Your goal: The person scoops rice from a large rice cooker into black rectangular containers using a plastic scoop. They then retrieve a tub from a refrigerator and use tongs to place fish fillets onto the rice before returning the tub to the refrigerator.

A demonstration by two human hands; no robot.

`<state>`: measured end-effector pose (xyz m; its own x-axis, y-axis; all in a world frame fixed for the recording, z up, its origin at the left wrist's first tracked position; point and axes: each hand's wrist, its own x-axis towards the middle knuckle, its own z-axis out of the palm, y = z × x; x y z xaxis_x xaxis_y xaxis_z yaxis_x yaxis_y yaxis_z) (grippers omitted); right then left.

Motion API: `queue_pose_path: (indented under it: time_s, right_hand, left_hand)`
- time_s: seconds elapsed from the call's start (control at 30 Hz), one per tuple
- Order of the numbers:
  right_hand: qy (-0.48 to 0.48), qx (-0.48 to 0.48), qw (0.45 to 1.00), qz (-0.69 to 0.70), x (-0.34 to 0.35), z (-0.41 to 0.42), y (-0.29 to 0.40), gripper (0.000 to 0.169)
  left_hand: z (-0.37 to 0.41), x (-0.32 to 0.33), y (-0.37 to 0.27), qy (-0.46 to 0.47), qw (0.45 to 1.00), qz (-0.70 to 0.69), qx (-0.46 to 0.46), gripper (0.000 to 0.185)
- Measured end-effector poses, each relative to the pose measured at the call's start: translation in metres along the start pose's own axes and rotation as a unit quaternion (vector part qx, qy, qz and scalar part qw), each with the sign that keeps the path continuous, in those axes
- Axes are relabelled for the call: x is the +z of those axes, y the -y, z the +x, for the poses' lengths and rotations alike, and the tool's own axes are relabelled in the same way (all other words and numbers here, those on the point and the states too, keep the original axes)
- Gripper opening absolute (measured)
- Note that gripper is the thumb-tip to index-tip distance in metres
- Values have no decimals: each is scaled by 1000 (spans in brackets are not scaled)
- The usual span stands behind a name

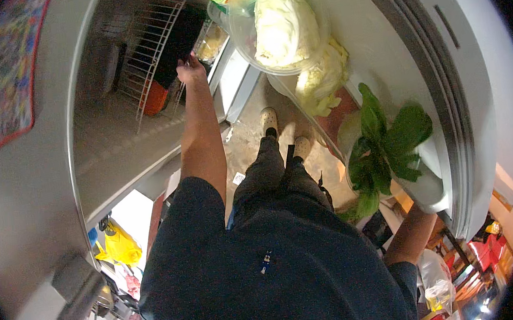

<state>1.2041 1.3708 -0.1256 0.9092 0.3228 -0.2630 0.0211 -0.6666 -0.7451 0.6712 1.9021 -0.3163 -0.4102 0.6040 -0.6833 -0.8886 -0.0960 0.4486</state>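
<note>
My left hand (pixel 191 69) reaches into a refrigerator compartment beside a white wire shelf (pixel 153 54). Its fingers are bent near the shelf's dark gap, and their grip is too small to make out. Just right of the hand lies a clear-wrapped pack of pale food (pixel 211 43). My right forearm (pixel 412 235) runs behind the lower end of the opened refrigerator door (pixel 456 141), which hides that hand. A pale cabbage (pixel 285 25) shows with a clear round plastic container (pixel 271 71) on the door side. Below it sit another leafy cabbage (pixel 323 79) and dark green leafy vegetables (pixel 384 143).
An orange-red object (pixel 154 98) is under the wire shelf. My feet, in beige clogs (pixel 269 121), stand on a stained floor (pixel 247 137). A yellow plastic bag (pixel 119 245) hangs at lower left, and a whitish plastic bag (pixel 436 277) is at lower right.
</note>
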Motion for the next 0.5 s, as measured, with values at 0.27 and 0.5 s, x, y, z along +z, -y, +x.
queue_pose_path:
  time_s: [0.27,0.5]
  right_hand:
    - [33,56,998,-19,2,-34,-19,27]
    - [251,114,961,-21,107,-106,-41,26]
  left_hand:
    - [92,-35,-11,186,975,89,-86,26]
    - [-114,-7,-45,59,968,173,-174,13]
